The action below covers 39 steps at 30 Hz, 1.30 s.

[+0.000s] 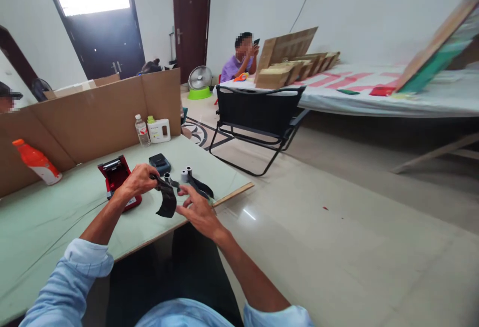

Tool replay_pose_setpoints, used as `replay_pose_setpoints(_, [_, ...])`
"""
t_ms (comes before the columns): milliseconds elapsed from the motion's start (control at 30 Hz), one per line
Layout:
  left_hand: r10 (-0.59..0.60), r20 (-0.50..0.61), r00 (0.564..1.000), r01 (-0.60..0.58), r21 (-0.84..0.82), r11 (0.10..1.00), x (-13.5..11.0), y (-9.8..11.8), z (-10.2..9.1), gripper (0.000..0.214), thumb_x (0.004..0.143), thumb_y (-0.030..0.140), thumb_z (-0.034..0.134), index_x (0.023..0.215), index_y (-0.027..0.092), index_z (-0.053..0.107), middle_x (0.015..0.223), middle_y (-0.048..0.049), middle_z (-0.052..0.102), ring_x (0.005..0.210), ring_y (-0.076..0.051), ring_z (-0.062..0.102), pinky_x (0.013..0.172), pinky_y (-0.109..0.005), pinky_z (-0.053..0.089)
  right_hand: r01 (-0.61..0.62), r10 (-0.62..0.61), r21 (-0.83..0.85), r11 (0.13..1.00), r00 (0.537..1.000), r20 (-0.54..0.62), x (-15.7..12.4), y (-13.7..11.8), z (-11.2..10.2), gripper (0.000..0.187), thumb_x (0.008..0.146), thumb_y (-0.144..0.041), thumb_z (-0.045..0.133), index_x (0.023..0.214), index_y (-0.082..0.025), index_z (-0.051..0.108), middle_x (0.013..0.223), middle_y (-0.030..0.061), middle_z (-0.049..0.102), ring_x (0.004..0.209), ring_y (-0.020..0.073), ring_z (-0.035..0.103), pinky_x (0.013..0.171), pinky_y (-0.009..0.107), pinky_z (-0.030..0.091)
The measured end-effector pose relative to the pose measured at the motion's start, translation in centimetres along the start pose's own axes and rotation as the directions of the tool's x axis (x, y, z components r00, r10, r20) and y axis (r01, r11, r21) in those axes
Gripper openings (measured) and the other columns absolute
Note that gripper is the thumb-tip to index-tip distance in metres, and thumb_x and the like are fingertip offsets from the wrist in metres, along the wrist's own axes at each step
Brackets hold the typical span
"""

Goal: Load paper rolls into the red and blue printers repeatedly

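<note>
My left hand (139, 180) is closed on the upper end of a black ribbon strip (167, 200) that hangs curling over the green table top (56, 212). My right hand (196, 209) sits just right of the strip with fingers spread, its fingertips touching the strip's lower part. A small spool (167, 177) shows at the strip's top. Two grey rolls (186, 173) with more black ribbon (204, 187) lie beyond my right hand. A red device (117, 177) with its lid open lies under my left wrist.
A dark blue device (159, 162), a water bottle (141, 130), a white jug (159, 129) and an orange bottle (37, 162) stand by the cardboard partition (93, 117). A black folding chair (258, 117) is on the floor. A person (239, 60) sits at a long table (374, 92) holding stacked boards.
</note>
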<state>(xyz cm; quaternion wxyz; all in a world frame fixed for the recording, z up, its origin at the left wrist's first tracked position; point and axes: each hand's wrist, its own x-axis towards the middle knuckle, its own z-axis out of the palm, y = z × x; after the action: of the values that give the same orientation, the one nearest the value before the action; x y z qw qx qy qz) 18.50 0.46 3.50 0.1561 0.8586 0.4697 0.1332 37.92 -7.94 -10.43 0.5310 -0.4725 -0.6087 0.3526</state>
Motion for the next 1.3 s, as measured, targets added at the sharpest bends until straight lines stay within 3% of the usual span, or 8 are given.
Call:
replay_pose_setpoints(100, [-0.042,0.038,0.998,0.045,-0.1,0.994,-2.6,-0.9,0.7,0.03,0.07,0.009,0.06,0.085,0.014,0.085,0.071,-0.0026,0.076,0.065,-0.015,0.064,0.06,-0.023,0.044,0.06,-0.061,0.129,0.99,0.998,0.003,-0.2,-0.9,3.3,0.047,0.082,-0.036,0.074,0.127,-0.024,0.065,0.125,0.0094,0.069,0.077,0.0153,0.063,0.063,0.028,0.052])
replay_pose_setpoints(200, [-0.047,0.06,0.997,0.056,-0.159,0.986,-5.2,-2.2,1.7,0.022,0.074,0.012,0.065,0.083,0.015,0.085,0.072,-0.0034,0.076,0.066,-0.015,0.065,0.061,-0.023,0.045,0.162,-0.166,0.183,0.97,0.986,0.008,-0.5,-1.9,5.0,0.022,0.094,-0.043,0.066,0.098,-0.023,0.069,0.099,0.0051,0.07,0.073,0.015,0.058,0.064,0.028,0.05])
replay_pose_setpoints(333, [-0.045,0.056,0.997,0.057,-0.231,0.971,-8.6,-3.8,2.7,0.015,0.079,0.014,0.069,0.082,0.016,0.084,0.077,-0.0046,0.077,0.07,-0.016,0.068,0.066,-0.024,0.048,0.121,-0.145,0.199,0.972,0.983,0.11,-0.2,-2.9,5.5,0.044,0.102,-0.054,0.057,0.072,-0.022,0.056,0.063,-0.0028,0.052,0.057,0.0122,0.047,0.055,0.025,0.04])
replay_pose_setpoints(500, [0.012,-0.017,1.0,-0.016,-0.315,0.949,-10.8,-5.5,1.9,0.024,0.085,0.013,0.066,0.097,0.019,0.085,0.092,-0.0056,0.078,0.084,-0.018,0.071,0.076,-0.025,0.054,0.164,-0.197,0.167,0.972,0.959,0.204,2.3,-4.0,6.3,0.046,0.1,-0.059,0.059,0.074,-0.021,0.059,0.064,-0.0022,0.054,0.059,0.0127,0.049,0.056,0.025,0.039])
replay_pose_setpoints(700, [-0.082,-0.354,0.932,0.01,-0.199,0.98,-9.2,-10.1,-0.3,0.025,0.085,0.012,0.065,0.1,0.021,0.083,0.102,-0.0065,0.078,0.093,-0.019,0.071,0.086,-0.029,0.057,0.354,-0.353,0.047,0.934,0.896,0.27,8.4,-5.8,7.9,0.043,0.102,-0.054,0.058,0.079,-0.019,0.068,0.074,0.0006,0.062,0.066,0.0141,0.052,0.063,0.026,0.042])
replay_pose_setpoints(833, [-0.143,-0.455,0.879,0.055,-0.202,0.978,-7.0,-13.7,0.1,0.022,0.085,0.017,0.067,0.1,0.02,0.083,0.108,-0.0074,0.081,0.098,-0.021,0.073,0.089,-0.03,0.057,0.423,-0.393,-0.018,0.906,0.855,0.34,12.5,-6.3,9.5,0.03,0.102,-0.039,0.06,0.087,-0.018,0.077,0.083,0.0031,0.072,0.074,0.0158,0.06,0.069,0.026,0.045])
replay_pose_setpoints(967, [-0.209,-0.429,0.879,0.143,-0.18,0.973,-5.6,-15.9,1.4,0.023,0.078,0.015,0.071,0.096,0.022,0.085,0.104,-0.0039,0.082,0.1,-0.021,0.073,0.094,-0.03,0.055,0.403,-0.338,-0.081,0.912,0.849,0.407,14.8,-5.6,10.8,0.02,0.097,-0.025,0.064,0.096,-0.018,0.083,0.09,0.0042,0.079,0.081,0.0176,0.067,0.074,0.025,0.047])
replay_pose_setpoints(1300, [-0.37,-0.225,0.901,0.361,-0.083,0.929,-4.5,-17.2,1.1,0.025,0.076,0.031,0.077,0.097,0.021,0.086,0.085,-0.0028,0.081,0.087,-0.022,0.072,0.069,-0.026,0.047,0.415,-0.319,-0.135,0.9,0.837,0.445,16.1,-4.2,12.3,0.02,0.094,-0.019,0.066,0.1,-0.019,0.085,0.094,0.0042,0.083,0.085,0.0189,0.071,0.076,0.026,0.048])
